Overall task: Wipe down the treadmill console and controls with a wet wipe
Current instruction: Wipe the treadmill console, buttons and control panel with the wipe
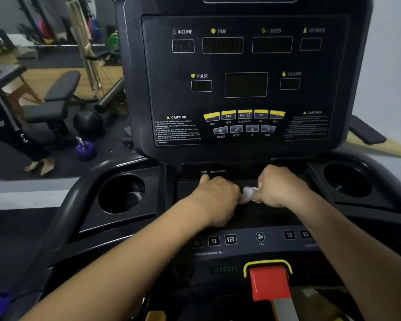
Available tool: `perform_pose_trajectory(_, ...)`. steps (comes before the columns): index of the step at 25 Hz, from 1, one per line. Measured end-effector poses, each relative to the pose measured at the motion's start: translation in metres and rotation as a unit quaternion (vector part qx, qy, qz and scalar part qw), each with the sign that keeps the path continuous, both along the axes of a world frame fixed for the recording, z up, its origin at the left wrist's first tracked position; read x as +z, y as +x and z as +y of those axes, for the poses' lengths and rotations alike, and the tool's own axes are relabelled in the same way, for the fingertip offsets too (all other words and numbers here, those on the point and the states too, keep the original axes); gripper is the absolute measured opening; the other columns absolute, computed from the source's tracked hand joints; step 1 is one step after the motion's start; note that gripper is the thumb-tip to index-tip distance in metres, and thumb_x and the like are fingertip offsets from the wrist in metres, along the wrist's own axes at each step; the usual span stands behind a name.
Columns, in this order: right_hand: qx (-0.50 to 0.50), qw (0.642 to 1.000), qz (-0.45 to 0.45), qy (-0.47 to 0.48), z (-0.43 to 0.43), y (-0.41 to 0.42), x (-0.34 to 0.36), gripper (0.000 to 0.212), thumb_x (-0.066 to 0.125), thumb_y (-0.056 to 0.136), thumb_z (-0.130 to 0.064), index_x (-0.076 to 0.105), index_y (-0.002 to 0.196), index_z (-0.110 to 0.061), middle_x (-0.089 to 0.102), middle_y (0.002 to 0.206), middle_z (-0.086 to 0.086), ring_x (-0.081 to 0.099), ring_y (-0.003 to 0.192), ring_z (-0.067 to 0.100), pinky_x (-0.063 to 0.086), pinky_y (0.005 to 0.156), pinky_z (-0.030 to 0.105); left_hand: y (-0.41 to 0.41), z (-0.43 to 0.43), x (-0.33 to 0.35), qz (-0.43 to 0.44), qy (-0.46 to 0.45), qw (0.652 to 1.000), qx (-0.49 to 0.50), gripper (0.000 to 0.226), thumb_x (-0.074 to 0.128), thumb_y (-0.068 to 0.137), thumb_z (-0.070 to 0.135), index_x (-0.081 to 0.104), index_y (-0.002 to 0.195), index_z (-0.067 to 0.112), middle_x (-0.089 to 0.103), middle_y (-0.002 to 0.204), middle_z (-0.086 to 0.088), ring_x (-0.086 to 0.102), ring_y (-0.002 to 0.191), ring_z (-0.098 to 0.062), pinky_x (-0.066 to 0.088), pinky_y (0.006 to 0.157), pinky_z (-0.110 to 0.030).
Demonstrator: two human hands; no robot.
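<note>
The black treadmill console stands upright before me, its dark displays above a row of yellow and grey buttons. Below it lies a flat black shelf. A crumpled white wet wipe sits on that shelf between my two hands. My left hand has curled fingers at the wipe's left end. My right hand grips its right end. Most of the wipe is hidden under the hands. A lower control strip with number keys and a fan button runs in front of my wrists.
Round cup holders sit at the left and right of the shelf. A red safety key sticks up near the bottom. Beyond the treadmill on the left are a weight bench, a black ball and a purple kettlebell.
</note>
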State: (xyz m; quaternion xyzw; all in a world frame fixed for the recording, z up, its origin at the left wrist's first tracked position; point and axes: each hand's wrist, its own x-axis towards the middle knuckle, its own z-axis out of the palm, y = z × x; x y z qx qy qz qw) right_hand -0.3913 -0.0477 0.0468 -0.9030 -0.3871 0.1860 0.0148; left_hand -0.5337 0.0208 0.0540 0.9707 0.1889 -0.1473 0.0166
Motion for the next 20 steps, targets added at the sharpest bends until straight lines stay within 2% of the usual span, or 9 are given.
perform_pose_trajectory(4, 0.048, 0.973, 0.191, 0.121, 0.004, -0.022, -0.010, 0.023, 0.076, 0.074, -0.026, 0.064, 0.061, -0.012, 0.055, 0.054, -0.003, 0.050, 0.056, 0.013, 0.037, 0.053, 0.024, -0.025, 0.011, 0.012, -0.038, 0.013, 0.999, -0.007, 0.032, 0.046, 0.091, 0.009, 0.064, 0.110, 0.028, 0.049, 0.100, 0.004, 0.048, 0.116, -0.022, 0.033, 0.095, -0.042)
perform_pose_trajectory(5, 0.051, 0.957, 0.242, 0.153, 0.002, -0.026, -0.008, 0.019, 0.074, 0.074, -0.022, 0.065, 0.062, -0.012, 0.055, 0.052, -0.004, 0.048, 0.055, 0.012, 0.035, 0.053, 0.024, -0.032, 0.016, 0.015, -0.066, -0.012, 0.998, -0.005, 0.030, 0.048, 0.092, 0.011, 0.065, 0.106, 0.031, 0.045, 0.094, 0.008, 0.048, 0.114, -0.020, 0.033, 0.095, -0.040)
perform_pose_trajectory(7, 0.037, 0.924, 0.324, 0.199, -0.004, -0.024, 0.004, 0.012, 0.070, 0.077, -0.015, 0.065, 0.067, -0.010, 0.058, 0.060, 0.000, 0.048, 0.062, 0.013, 0.036, 0.053, 0.027, -0.046, 0.031, 0.020, -0.161, -0.161, 0.972, 0.059, 0.017, 0.057, 0.091, 0.019, 0.071, 0.097, 0.028, 0.049, 0.088, 0.010, 0.054, 0.103, -0.015, 0.039, 0.093, -0.035)
perform_pose_trajectory(8, 0.030, 0.908, 0.359, 0.214, -0.007, -0.020, 0.010, 0.011, 0.068, 0.079, -0.012, 0.065, 0.069, -0.007, 0.059, 0.067, 0.003, 0.050, 0.066, 0.015, 0.039, 0.055, 0.027, -0.052, 0.039, 0.019, -0.220, -0.270, 0.931, 0.106, 0.012, 0.062, 0.087, 0.023, 0.073, 0.089, 0.024, 0.056, 0.087, 0.007, 0.058, 0.094, -0.013, 0.043, 0.087, -0.032)
perform_pose_trajectory(10, 0.019, 0.862, 0.442, 0.248, -0.012, -0.017, 0.020, 0.012, 0.063, 0.085, -0.005, 0.063, 0.072, -0.006, 0.060, 0.078, 0.008, 0.055, 0.075, 0.017, 0.048, 0.064, 0.030, -0.062, 0.047, 0.015, -0.319, -0.454, 0.808, 0.197, 0.018, 0.057, 0.077, 0.023, 0.073, 0.075, 0.016, 0.066, 0.084, -0.006, 0.060, 0.078, -0.015, 0.045, 0.074, -0.029)
perform_pose_trajectory(12, 0.004, 0.808, 0.521, 0.276, -0.014, -0.019, 0.025, 0.013, 0.057, 0.089, -0.001, 0.062, 0.078, -0.005, 0.061, 0.083, 0.012, 0.060, 0.080, 0.022, 0.052, 0.069, 0.033, -0.066, 0.046, 0.010, -0.361, -0.574, 0.688, 0.258, 0.022, 0.051, 0.082, 0.011, 0.072, 0.081, 0.006, 0.068, 0.082, -0.019, 0.060, 0.074, -0.023, 0.048, 0.069, -0.029)
perform_pose_trajectory(13, -0.004, 0.795, 0.536, 0.283, -0.015, -0.023, 0.026, 0.012, 0.055, 0.092, -0.002, 0.063, 0.083, -0.003, 0.063, 0.083, 0.015, 0.063, 0.078, 0.024, 0.052, 0.067, 0.034, -0.067, 0.045, 0.008, -0.370, -0.605, 0.651, 0.269, 0.024, 0.047, 0.089, 0.005, 0.070, 0.088, 0.000, 0.068, 0.083, -0.024, 0.062, 0.072, -0.025, 0.050, 0.068, -0.029)
perform_pose_trajectory(16, -0.040, 0.805, 0.511, 0.299, -0.013, -0.028, 0.025, 0.015, 0.054, 0.096, -0.012, 0.063, 0.096, 0.000, 0.063, 0.072, 0.015, 0.064, 0.065, 0.024, 0.051, 0.060, 0.034, -0.073, 0.047, 0.005, -0.388, -0.614, 0.624, 0.288, 0.028, 0.042, 0.100, 0.003, 0.068, 0.099, -0.007, 0.070, 0.083, -0.023, 0.065, 0.064, -0.022, 0.054, 0.059, -0.025)
perform_pose_trajectory(20, -0.067, 0.807, 0.506, 0.298, -0.011, -0.027, 0.023, 0.030, 0.061, 0.094, -0.034, 0.060, 0.076, -0.009, 0.054, 0.064, 0.004, 0.052, 0.062, 0.016, 0.039, 0.053, 0.028, -0.075, 0.048, 0.002, -0.403, -0.605, 0.631, 0.272, 0.037, 0.053, 0.096, 0.024, 0.070, 0.100, -0.009, 0.073, 0.095, -0.024, 0.073, 0.081, -0.024, 0.057, 0.064, -0.024)
